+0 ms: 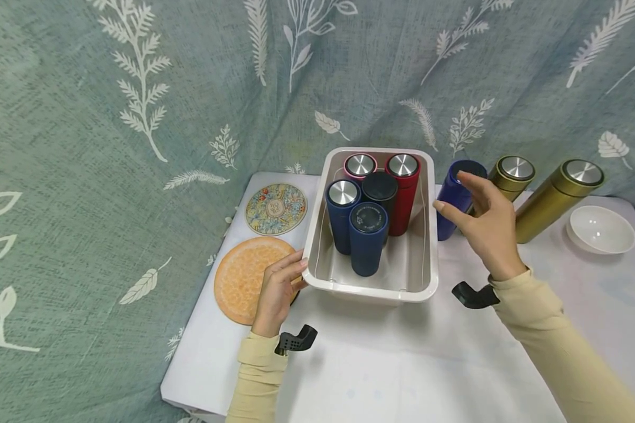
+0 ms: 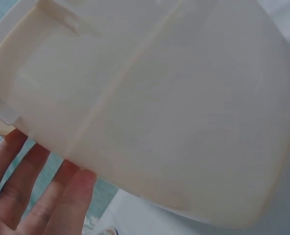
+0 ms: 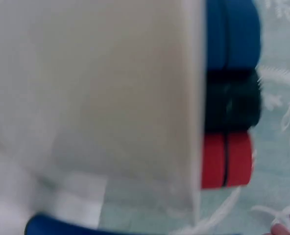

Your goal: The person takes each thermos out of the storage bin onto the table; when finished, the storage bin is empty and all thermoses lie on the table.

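Note:
A pale plastic tub (image 1: 317,282) holds several upright flasks: a pink-rimmed one (image 1: 360,165), a red one (image 1: 404,194), a black one (image 1: 379,187), a blue one with a steel lid (image 1: 340,220) and a blue one with a dark lid (image 1: 367,244). At the tub's left side is my left hand (image 1: 279,288), its fingertips (image 2: 84,178) touching the wall and rim. My right hand (image 1: 489,226), thumb and fingers spread apart, hovers in front of a darker blue flask (image 1: 450,202) standing just right of the tub.
Two gold flasks (image 1: 513,170) (image 1: 558,200) stand farther right, beside a white bowl (image 1: 600,229). On the left lie a patterned round mat (image 1: 276,209) and an orange round mat (image 1: 249,276). Green leaf-print cloth (image 1: 190,88) hangs behind the white table (image 1: 381,370).

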### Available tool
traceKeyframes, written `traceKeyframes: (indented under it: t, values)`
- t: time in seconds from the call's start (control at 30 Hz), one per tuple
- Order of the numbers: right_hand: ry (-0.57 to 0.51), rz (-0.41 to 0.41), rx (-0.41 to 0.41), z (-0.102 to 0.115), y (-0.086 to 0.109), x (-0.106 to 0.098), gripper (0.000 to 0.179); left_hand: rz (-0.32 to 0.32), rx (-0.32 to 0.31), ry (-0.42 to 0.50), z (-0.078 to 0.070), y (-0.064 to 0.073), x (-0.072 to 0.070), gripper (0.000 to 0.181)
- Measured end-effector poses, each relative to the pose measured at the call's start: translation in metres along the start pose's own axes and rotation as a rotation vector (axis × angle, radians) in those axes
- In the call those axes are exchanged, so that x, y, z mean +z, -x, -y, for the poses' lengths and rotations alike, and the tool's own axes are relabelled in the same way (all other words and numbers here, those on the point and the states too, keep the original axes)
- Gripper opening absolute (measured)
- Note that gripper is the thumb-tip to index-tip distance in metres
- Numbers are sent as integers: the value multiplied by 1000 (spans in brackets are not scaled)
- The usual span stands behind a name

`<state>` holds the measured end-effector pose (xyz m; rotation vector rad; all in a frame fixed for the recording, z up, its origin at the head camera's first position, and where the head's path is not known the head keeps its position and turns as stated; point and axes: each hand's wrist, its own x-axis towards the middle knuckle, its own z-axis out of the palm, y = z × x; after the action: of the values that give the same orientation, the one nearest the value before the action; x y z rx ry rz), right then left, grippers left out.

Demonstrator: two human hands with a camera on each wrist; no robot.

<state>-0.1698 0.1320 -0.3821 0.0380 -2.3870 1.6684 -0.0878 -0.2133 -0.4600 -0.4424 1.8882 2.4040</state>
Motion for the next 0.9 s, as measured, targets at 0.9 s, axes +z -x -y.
traceKeyframes:
  t: [0.9]
  values:
    - [-213,401,105,24,29,40,61,-14,3,24,-1,0,1,38]
